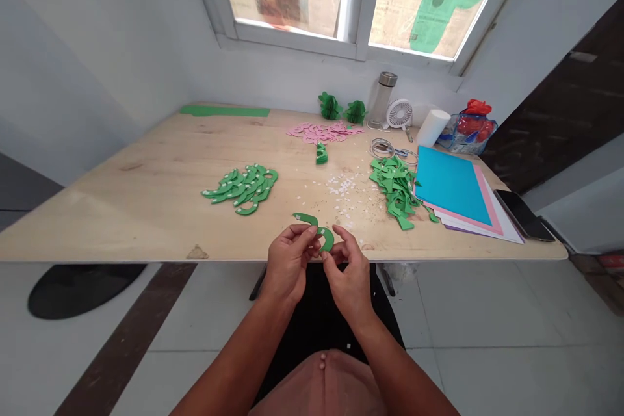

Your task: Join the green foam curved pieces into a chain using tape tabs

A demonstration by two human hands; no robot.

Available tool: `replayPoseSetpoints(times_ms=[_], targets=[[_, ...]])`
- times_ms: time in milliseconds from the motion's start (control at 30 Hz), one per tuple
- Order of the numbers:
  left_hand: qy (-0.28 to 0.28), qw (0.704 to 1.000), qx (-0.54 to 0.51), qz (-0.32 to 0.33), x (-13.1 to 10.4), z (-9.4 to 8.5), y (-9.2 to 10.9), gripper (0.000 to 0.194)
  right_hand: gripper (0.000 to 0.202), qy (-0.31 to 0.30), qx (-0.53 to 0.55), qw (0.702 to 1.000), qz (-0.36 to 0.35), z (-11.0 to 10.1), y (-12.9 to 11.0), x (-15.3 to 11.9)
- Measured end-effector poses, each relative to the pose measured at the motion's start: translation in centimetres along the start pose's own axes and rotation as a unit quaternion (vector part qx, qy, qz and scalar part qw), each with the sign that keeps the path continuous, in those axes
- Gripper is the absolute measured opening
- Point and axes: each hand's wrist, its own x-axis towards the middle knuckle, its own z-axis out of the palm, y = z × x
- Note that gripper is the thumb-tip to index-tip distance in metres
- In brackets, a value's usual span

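Note:
At the table's front edge, my left hand [291, 257] pinches a green curved cut-out [325, 240] between thumb and fingers. The cut-out is S-shaped, with small white squares on it; part of it is hidden by the fingers. My right hand [351, 270] is closed around its lower right end, the thumb at its bottom edge and the index finger raised beside it. Farther off to the left lies a pile of similar green curved pieces [248, 185] with white squares. Small white paper bits [341, 185] are scattered beyond my hands.
Green scraps [397, 188] lie on the right, beside stacked coloured sheets [453, 185] and a phone [524, 214]. Behind are pink cut-outs [324, 132], a small green stack [322, 153], green paper ornaments [355, 112], a bottle [381, 101], a fan [399, 114] and a white roll [433, 127].

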Motion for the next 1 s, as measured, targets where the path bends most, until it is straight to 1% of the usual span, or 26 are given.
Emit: replayPoseSetpoints(times_ms=[67,167,333,400,533,667,800,867,933,1000], targets=[[-0.001,1.000,0.001,-0.002,0.1,0.0,0.1,0.029,0.044,0.010,-0.005,1.000,0.000,0.2,-0.1,0.1],[0.000,1.000,0.003,-0.001,0.3,0.0,0.2,0.029,0.043,0.006,-0.010,1.000,0.003,0.4,-0.3,0.3],[0.001,0.999,0.028,0.033,0.9,0.0,0.5,0.027,0.042,-0.013,0.025,0.999,0.024,0.2,-0.3,0.4],[-0.015,0.998,0.050,0.038,0.9,-0.1,0.7,0.026,0.041,-0.007,0.046,0.998,0.044,-0.1,-0.3,0.5],[-0.067,0.993,0.093,0.030,0.6,-0.1,1.0,0.023,0.041,-0.003,0.105,0.990,0.094,-0.6,-0.6,1.1],[-0.071,0.991,0.112,0.028,0.2,0.2,1.2,0.023,0.038,-0.012,0.158,0.977,0.140,-0.6,-1.0,1.6],[-0.077,0.986,0.140,0.039,0.2,0.4,1.2,0.024,0.026,-0.031,0.186,0.968,0.167,-0.3,-1.1,2.0],[-0.087,0.980,0.172,0.046,0.3,0.1,1.2,0.025,0.020,-0.043,0.190,0.966,0.169,-0.2,-1.0,2.1],[-0.091,0.967,0.226,0.068,0.7,-0.8,1.4,0.027,0.018,-0.044,0.188,0.966,0.173,-0.2,-0.9,2.2],[-0.072,0.940,0.307,0.132,1.4,-2.3,2.0,0.028,0.018,-0.036,0.189,0.964,0.181,-0.2,-0.6,2.4]])
